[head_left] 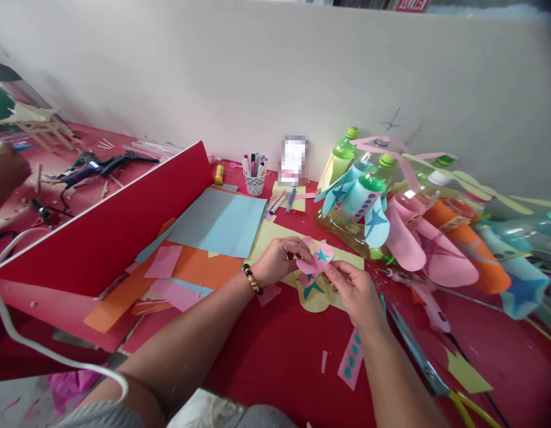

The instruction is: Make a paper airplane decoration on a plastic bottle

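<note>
Between both hands is a pink paper cutout with a teal star drawn on it. My left hand, with a beaded bracelet at the wrist, pinches its left side. The fingers of my right hand are closed on its right edge. Just below lies a yellow paper cutout with a teal star, on yellow sheets over the red table. Near my right wrist rests a pink strip with teal dots. A pair of scissors with yellow handles lies to the right of my right forearm.
Paper-decorated bottles stand and lean at the right, beside a pink glue gun. Behind are a cup of markers and a propped phone. Blue sheets lie left, near a red divider. Another person's hand shows far left.
</note>
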### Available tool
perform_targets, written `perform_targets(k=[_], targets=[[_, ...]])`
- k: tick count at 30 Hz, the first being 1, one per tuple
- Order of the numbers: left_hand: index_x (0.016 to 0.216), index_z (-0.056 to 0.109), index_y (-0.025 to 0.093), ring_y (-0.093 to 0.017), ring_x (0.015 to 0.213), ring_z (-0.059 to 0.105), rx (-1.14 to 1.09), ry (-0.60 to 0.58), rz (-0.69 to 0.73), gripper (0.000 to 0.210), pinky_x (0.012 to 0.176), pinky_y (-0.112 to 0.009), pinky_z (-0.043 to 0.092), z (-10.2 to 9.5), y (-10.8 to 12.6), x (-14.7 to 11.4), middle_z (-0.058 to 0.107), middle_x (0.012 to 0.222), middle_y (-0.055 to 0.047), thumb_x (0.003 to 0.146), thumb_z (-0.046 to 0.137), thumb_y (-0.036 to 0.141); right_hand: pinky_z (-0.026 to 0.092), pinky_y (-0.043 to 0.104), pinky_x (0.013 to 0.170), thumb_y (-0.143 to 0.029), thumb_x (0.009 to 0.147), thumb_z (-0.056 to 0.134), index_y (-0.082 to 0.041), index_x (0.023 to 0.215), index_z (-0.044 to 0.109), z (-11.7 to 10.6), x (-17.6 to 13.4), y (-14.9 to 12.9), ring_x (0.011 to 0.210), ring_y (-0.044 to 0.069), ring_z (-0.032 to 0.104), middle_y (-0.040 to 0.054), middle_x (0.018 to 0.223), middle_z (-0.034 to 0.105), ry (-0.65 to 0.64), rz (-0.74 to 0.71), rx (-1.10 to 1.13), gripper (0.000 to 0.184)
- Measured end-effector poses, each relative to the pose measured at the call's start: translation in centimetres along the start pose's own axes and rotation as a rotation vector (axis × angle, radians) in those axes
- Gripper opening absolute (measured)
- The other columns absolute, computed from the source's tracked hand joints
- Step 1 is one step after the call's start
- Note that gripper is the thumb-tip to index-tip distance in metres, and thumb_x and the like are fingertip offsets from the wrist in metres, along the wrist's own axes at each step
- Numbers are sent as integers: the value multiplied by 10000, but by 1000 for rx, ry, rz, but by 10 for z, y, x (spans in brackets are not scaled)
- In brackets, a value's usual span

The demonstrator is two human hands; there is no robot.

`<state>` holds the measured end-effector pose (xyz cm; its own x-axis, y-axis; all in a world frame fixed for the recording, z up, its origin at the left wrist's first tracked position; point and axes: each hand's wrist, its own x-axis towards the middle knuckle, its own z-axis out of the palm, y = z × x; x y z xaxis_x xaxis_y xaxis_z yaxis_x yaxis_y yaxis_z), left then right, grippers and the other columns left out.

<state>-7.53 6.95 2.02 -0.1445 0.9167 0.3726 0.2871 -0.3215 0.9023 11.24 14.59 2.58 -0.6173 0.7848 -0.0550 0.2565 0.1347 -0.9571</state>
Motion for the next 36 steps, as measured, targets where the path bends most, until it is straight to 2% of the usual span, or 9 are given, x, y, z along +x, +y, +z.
perform_targets(k=[5, 9, 13, 15, 17, 20, 24, 28, 36], targets=[[836, 732, 166, -148, 777, 629, 22, -59, 1, 104, 678, -246, 497, 0, 5, 0, 691, 911, -85, 822, 683, 256, 352, 234, 551, -450, 835, 630, -171, 670, 618, -1, 1, 3, 588, 121, 470, -21, 585, 534, -7, -9, -3, 325], [899, 718, 174, -117, 687, 611, 308, 102, -159, 116, 626, -222, 502, -10, 0, 3, 703, 888, -48, 822, 633, 191, 319, 231, 538, -376, 831, 623, -180, 623, 550, -9, 0, 4, 559, 105, 404, -43, 560, 468, 12, 7, 142, 295], [953, 709, 170, -185, 818, 652, 680, 217, -306, 213, 736, -299, 546, -24, -17, 5, 722, 934, -61, 793, 576, 124, 316, 233, 540, -349, 835, 592, -178, 597, 519, -13, -5, -7, 547, 99, 386, -47, 556, 445, -320, 45, 87, 302], [1015, 701, 164, -249, 944, 640, 750, 197, -313, 270, 842, -385, 534, -28, -25, 4, 719, 1008, -85, 774, 585, 129, 347, 237, 574, -350, 827, 599, -176, 619, 546, -11, -7, -13, 583, 110, 438, -37, 585, 488, -460, 66, -31, 276], [1099, 677, 169, -283, 1076, 601, 811, 138, -292, 337, 974, -437, 473, -28, -31, 2, 694, 1124, -93, 769, 612, 165, 373, 245, 604, -358, 827, 593, -175, 679, 597, -8, -8, -15, 624, 125, 482, -22, 631, 541, -495, 83, -131, 235], [1226, 610, 148, -294, 1255, 499, 880, 54, -264, 443, 1127, -452, 333, -26, -36, 0, 599, 1308, -122, 795, 625, 245, 385, 253, 592, -382, 827, 584, -184, 743, 639, -5, -6, -11, 628, 136, 502, -9, 669, 584, -391, 67, -243, 221], [1343, 509, 95, -295, 1361, 394, 955, -27, -272, 545, 1183, -456, 226, -25, -37, 1, 490, 1419, -168, 851, 577, 320, 420, 273, 613, -387, 818, 590, -201, 760, 644, -4, -2, -2, 660, 165, 569, 15, 715, 648, -212, 14, -371, 202], [1421, 431, 140, -331, 1381, 334, 1053, -86, -330, 603, 1141, -472, 279, -25, -34, 4, 447, 1467, -111, 882, 538, 387, 441, 289, 639, -381, 825, 586, -218, 780, 645, -3, -1, 1, 686, 187, 612, 24, 739, 682, -141, -24, -443, 179], [1363, 503, 212, -317, 1192, 445, 1089, -10, -321, 516, 1013, -453, 377, -23, -32, 7, 562, 1305, -80, 869, 547, 354, 442, 280, 619, -359, 829, 589, -230, 805, 655, 2, -2, 2, 662, 184, 611, 15, 721, 684, -120, -63, -518, 146]])
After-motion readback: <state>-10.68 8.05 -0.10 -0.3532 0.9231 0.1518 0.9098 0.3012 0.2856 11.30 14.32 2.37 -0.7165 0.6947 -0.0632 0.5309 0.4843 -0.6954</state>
